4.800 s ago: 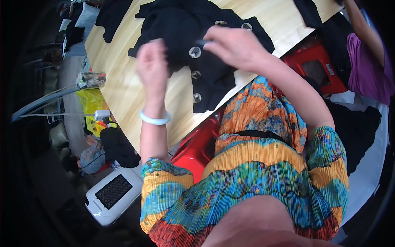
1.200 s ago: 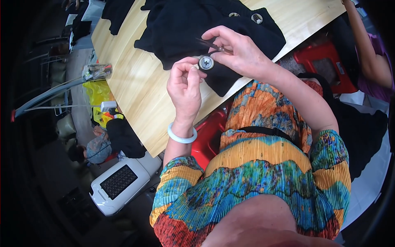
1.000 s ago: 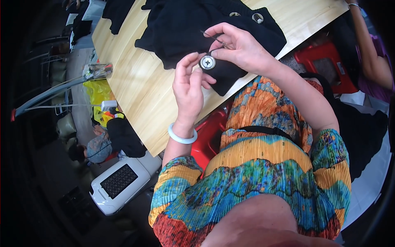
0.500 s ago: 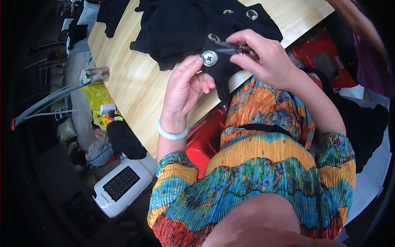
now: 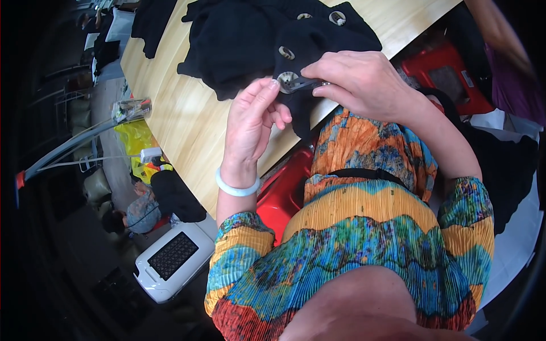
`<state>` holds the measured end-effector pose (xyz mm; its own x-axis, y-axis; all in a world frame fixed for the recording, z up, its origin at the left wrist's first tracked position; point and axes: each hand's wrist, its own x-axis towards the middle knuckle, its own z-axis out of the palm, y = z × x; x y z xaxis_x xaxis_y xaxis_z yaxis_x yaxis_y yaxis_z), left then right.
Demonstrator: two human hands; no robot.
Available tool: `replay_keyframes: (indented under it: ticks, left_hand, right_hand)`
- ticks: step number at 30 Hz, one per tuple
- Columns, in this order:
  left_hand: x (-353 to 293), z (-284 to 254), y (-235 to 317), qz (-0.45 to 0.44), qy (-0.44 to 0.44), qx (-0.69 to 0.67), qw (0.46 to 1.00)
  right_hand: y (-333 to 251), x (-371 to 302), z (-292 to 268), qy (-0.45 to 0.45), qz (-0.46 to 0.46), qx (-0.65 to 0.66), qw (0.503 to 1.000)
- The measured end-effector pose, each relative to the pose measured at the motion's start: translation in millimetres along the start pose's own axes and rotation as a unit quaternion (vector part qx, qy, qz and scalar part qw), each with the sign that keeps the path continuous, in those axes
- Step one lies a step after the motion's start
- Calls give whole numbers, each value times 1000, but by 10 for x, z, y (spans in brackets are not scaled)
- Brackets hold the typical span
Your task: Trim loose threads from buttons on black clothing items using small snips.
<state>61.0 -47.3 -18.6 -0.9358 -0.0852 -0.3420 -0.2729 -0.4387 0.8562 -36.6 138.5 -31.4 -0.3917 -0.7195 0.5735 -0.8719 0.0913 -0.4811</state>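
Note:
A black knit garment (image 5: 233,48) lies across the table, its near edge drawn toward me. My left hand (image 5: 250,116) pinches a round, pale four-hole button (image 5: 285,77) at that edge between thumb and forefinger, its other fingers loosely curled. Small metal thread snips (image 5: 304,83) are gripped in my right hand (image 5: 364,82), mostly hidden under the fingers. Their blade tips lie over the button's middle; whether they touch thread is too small to tell. Farther up the garment sits another mottled button (image 5: 286,53), with two more near the far edge.
The wooden table (image 5: 179,136) runs diagonally before me. Red stools (image 5: 284,184) stand below its near edge and at right. A clear container (image 5: 131,108) sits by the left edge, above a yellow bag (image 5: 136,136). A white case (image 5: 205,244) and a seated person (image 5: 141,211) are lower left.
The snips have moved left and down, from beside the button onto its face, and my right hand has closed in over them. My left hand keeps its pinch, shifted slightly left.

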Motion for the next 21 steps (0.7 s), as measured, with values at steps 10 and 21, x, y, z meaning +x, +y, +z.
replay_keyframes:
  ticks: [10,21]
  left_hand:
    - [36,-1,-39,-7,-10,-12,1000]
    - [59,-19,-44,-5,-1,-67,998]
  right_hand:
    - [-2,9,33,5,-2,-8,1000]
    - [-10,-4,31,38,76,64,994]
